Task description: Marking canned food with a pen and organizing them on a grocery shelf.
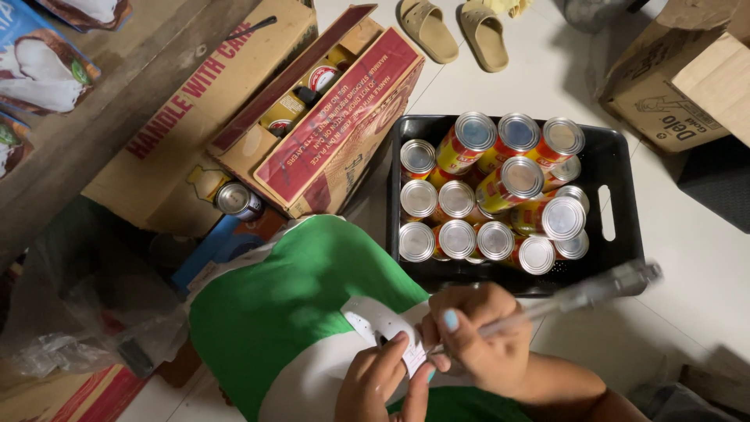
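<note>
Just beyond the hands sits a black plastic crate [617, 168] packed with red-and-yellow tin cans [500, 195]; left of the crate lies an opened red cardboard carton [328, 125]. Nearer than the crate, the right hand [480, 336] is curled around a clear pen [578, 295], its tip on a small white paper slip [383, 324]; the left hand [379, 383] pinches that slip between thumb and fingers.

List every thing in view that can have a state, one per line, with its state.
Black crate: on the floor, filled with cans.
Cans: sealed, most upright, a few lying tilted on top.
Red carton: flaps open, cans inside.
Loose can: sealed, beside the red carton.
Sandals: off, side by side on the floor.
Pen: held in the right hand, tip at the paper.
Paper strip: pinched by the left hand.
</note>
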